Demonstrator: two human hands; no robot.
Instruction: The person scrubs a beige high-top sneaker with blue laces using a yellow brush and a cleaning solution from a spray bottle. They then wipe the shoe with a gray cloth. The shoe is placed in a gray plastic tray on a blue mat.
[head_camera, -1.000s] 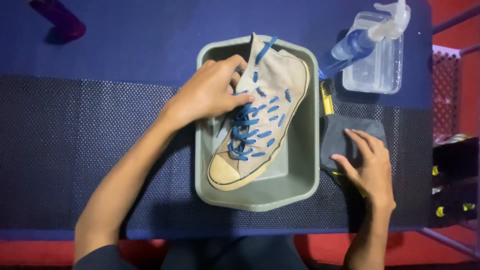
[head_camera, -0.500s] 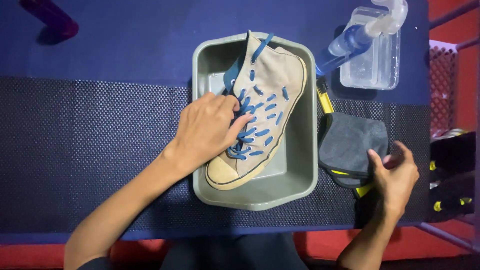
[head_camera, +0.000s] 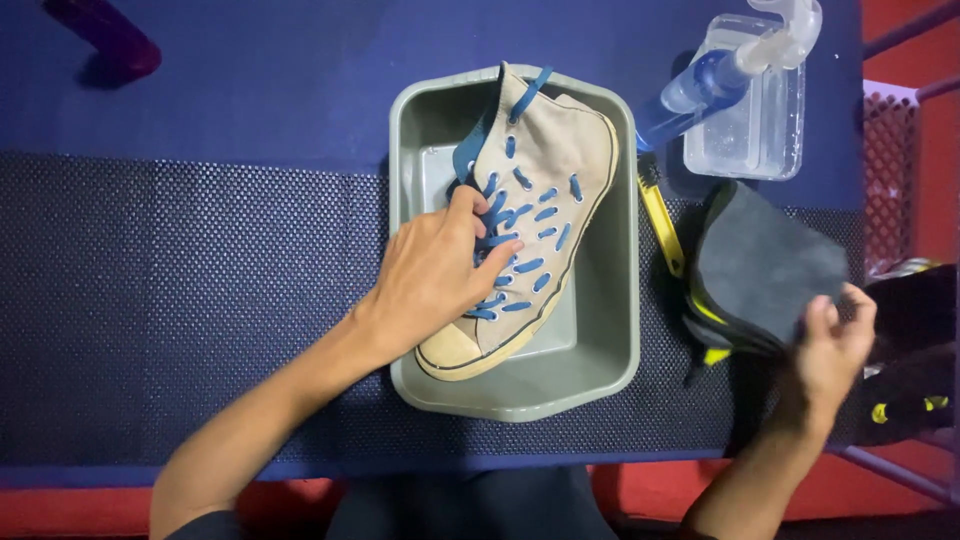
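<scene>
The left hand (head_camera: 435, 275) lay across the middle of a beige high-top shoe (head_camera: 535, 215), its fingers curled onto the blue laces (head_camera: 515, 235) and its thumb pressed near the tongue, so that it gripped the shoe from the side. The shoe rested on its side inside a grey plastic tub (head_camera: 610, 340), toe cap toward the near edge and ankle opening toward the far rim, leaning against the tub's far wall. The tub stood on a dark dotted mat (head_camera: 200, 300) spread over a blue table (head_camera: 250, 90). The right hand (head_camera: 830, 350) was over at the near right corner of the mat, its fingers pinched on the edge of a dark grey cloth (head_camera: 765, 265) that topped a small stack with yellow edging showing underneath; the cloth's near corner was lifted in that grip. Between the tub and the cloths lay a yellow-handled brush (head_camera: 662, 220), just beside the tub's right wall. Beyond it a blue spray bottle (head_camera: 700, 90) with a pale trigger head leaned over a clear plastic container (head_camera: 750, 120). A purple object (head_camera: 105, 40) sat at the far left of the table, too blurred to tell what it was.
</scene>
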